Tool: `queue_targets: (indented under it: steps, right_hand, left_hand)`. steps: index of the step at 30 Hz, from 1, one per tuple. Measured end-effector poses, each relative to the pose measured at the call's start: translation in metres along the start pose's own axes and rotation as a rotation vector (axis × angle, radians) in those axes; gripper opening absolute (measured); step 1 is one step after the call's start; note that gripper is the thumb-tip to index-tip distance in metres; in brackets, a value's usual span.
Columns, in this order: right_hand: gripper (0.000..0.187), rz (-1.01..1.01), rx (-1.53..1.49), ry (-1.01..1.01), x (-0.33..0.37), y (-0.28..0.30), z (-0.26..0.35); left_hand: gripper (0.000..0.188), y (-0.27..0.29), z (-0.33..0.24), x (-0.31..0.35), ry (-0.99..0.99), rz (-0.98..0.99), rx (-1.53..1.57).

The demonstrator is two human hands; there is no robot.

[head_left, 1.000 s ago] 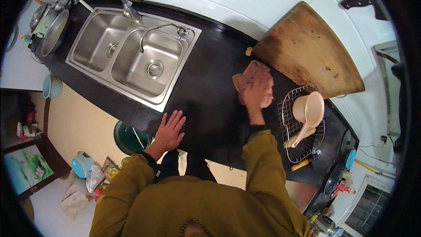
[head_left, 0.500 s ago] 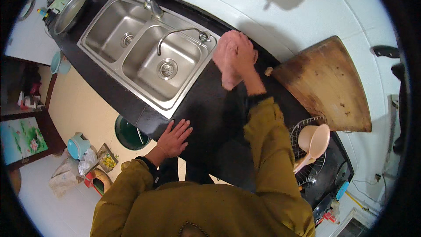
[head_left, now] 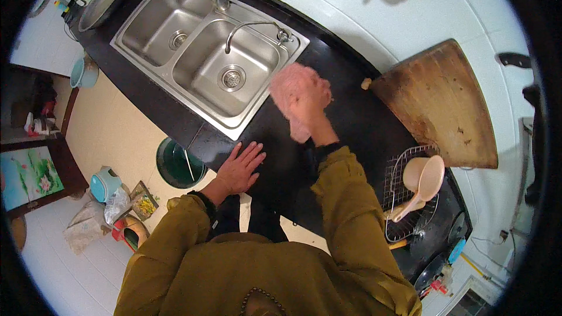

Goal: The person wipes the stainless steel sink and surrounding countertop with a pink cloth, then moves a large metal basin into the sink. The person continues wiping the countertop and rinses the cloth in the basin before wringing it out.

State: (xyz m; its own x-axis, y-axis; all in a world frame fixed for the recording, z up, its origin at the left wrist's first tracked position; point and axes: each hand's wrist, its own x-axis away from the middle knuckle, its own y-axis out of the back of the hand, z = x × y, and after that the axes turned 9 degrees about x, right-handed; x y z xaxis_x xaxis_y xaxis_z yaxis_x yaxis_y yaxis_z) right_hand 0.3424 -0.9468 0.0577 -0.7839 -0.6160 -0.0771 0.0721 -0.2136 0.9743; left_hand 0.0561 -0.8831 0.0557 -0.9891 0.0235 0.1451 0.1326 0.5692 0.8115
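Note:
A pink cloth (head_left: 285,86) is bunched on the black countertop (head_left: 287,181), just right of the double sink. Over it lies my right hand (head_left: 315,108), gripping and pressing it against the surface; part of the cloth trails toward me from under the hand. My left hand (head_left: 239,169) rests flat at the counter's near edge with its fingers spread, below the sink's near corner. The stainless steel sink (head_left: 202,70) has two basins, with no water standing in them.
A wooden cutting board (head_left: 445,105) leans on the wall at the right, a small brown piece (head_left: 366,83) beside it. Nearer stands a wire rack (head_left: 401,164) with a pale pink ladle-like dipper (head_left: 430,174). A dark green bucket (head_left: 175,167) sits on the floor.
My right hand has drawn the cloth toward me and slightly left, uncovering counter near the wall. My left hand stays flat at the edge. The whole view has shifted a little.

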Motion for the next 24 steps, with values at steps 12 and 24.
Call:
queue_targets:
  steps: [12, 24]
  right_hand:
    - [0.055, -0.006, -0.243, 0.311, 0.224, 0.023, 0.012]
    - [0.051, -0.287, -0.260, -0.242, 0.172, 0.046, -0.135]
  left_hand:
    - [0.087, -0.011, 0.007, 0.007, -0.085, -0.208, 0.050]
    - [0.090, -0.010, 0.008, 0.006, -0.088, -0.207, 0.118]
